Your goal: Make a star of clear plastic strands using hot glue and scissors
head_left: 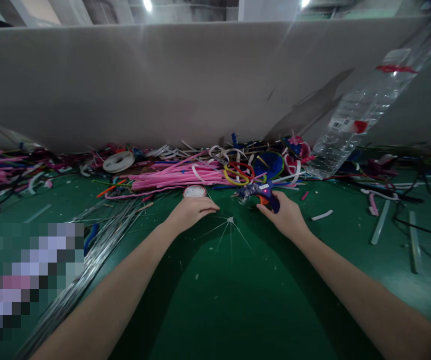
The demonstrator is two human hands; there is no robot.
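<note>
My right hand (289, 215) is wrapped round the handle of a dark blue glue gun (263, 190) with an orange trigger and a small red light. Its nozzle end, covered in clear strands, points left. My left hand (195, 212) is closed, fingers pressed together and pointing right; what they pinch, if anything, is too small to make out. Just behind it sits a small round white dish (194, 191) with a reddish rim, partly hidden by the hand. Between my hands, a small silvery knot (231, 220) with thin wires spreading from it rests on the green table (215, 300).
Pink fuzzy stems (178, 176) lie along the back, beside a white spool (118, 162) and a blue cup-like piece (268, 165). A clear plastic bottle (361, 115) leans at the right. Long silvery wires (103, 255) run along the left. Glue sticks (381, 222) and black cables (425, 230) lie right.
</note>
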